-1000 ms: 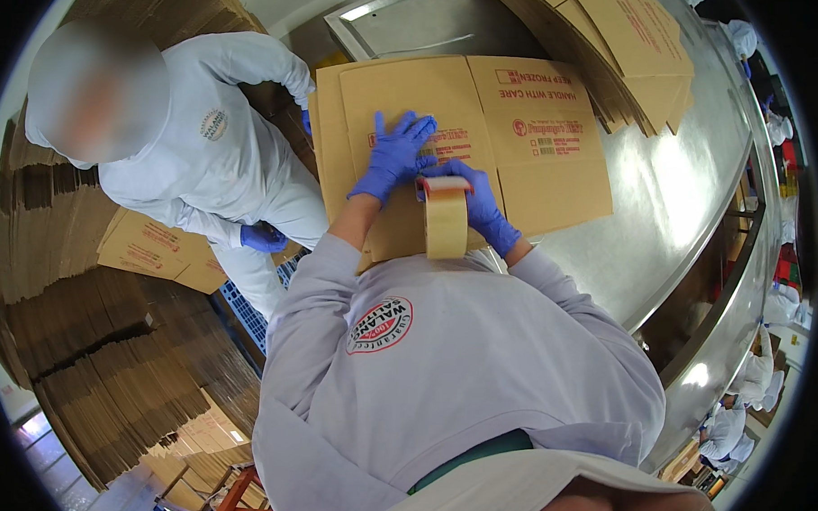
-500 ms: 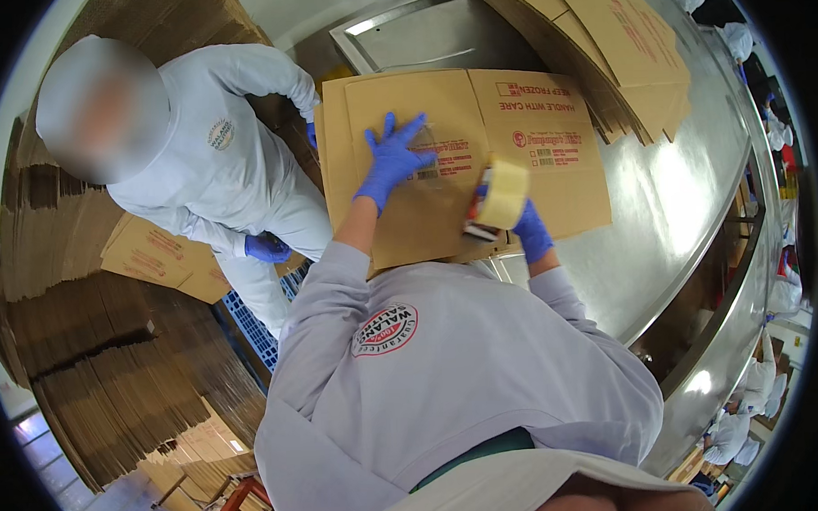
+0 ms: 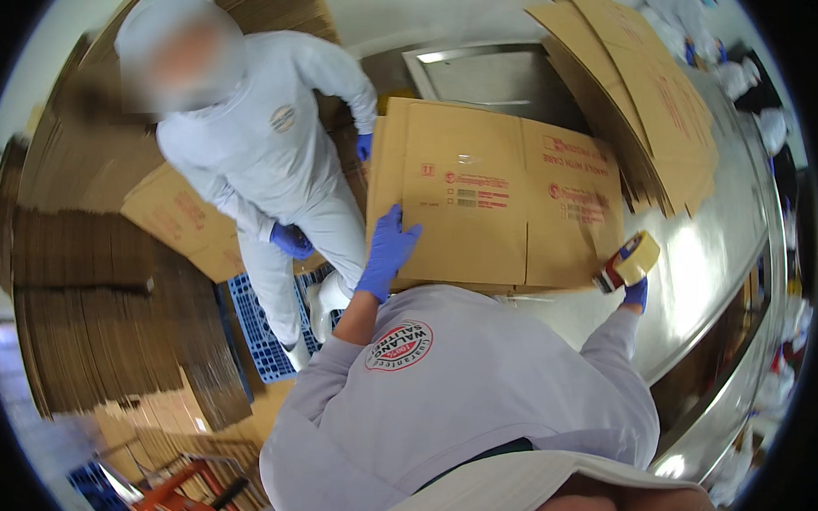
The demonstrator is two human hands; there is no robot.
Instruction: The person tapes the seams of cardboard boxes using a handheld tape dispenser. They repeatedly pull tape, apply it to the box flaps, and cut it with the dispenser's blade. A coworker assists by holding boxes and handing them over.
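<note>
– What've we got box-wise?
– Big stack of flat boxes (image 3: 93,244) on our L, smaller pile (image 3: 633,94) at the far R of the steel table (image 3: 688,246). Our box (image 3: 480,226) is on there too, folded flat, print up, in front of us.
– Which way's it lie?
– Long axis approx L to R, R end dipping a bit twd us. Tape dispenser (image 3: 633,258) is diag.: roll up & R, red-and-dark head down & L, at the box's near R corner.
– Our hands?
– L hand (image 3: 389,254) is on the box's near L corner, thumb apart from fingers. R hand (image 3: 638,294) is clamped on the tape dispenser, just below the roll; fingers mostly hidden.
</note>
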